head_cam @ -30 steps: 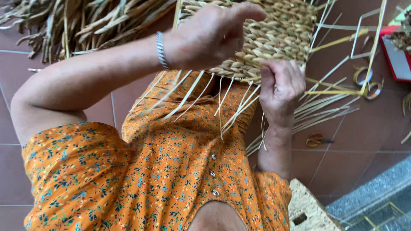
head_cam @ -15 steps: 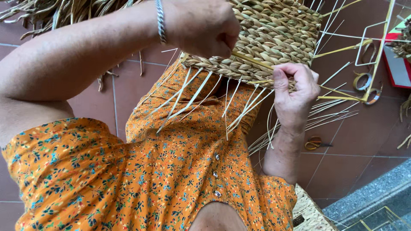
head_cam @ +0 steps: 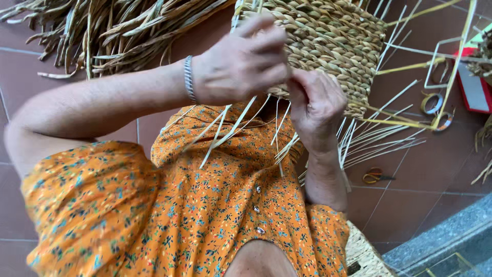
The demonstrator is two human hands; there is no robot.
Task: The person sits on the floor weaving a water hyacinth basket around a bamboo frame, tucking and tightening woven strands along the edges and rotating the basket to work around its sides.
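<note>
- A half-woven straw basket (head_cam: 328, 41) is held up in front of the body, above the lap, its loose pale strands (head_cam: 225, 133) hanging down over an orange flowered dress (head_cam: 195, 215).
- The left hand (head_cam: 241, 64) is seen curled against the basket's lower edge, fingers bent and closed on the weave (a metal bracelet (head_cam: 188, 78) sits at its wrist).
- The right hand (head_cam: 318, 105) is pressed to the basket's underside just beside the left one, its fingers folded in around some of the strands; exactly what is pinched cannot be told.
- A heap of dried reeds (head_cam: 113, 31) is spread on the red tiled floor (head_cam: 420, 200) at the upper left.
- Small scissors (head_cam: 376, 176) with orange handles are laid on the floor to the right, well apart from the hands.
- Two rolls of tape (head_cam: 435, 110) and a thin wire frame (head_cam: 446, 56) are seen further right, near a red-edged tray (head_cam: 474, 90).
</note>
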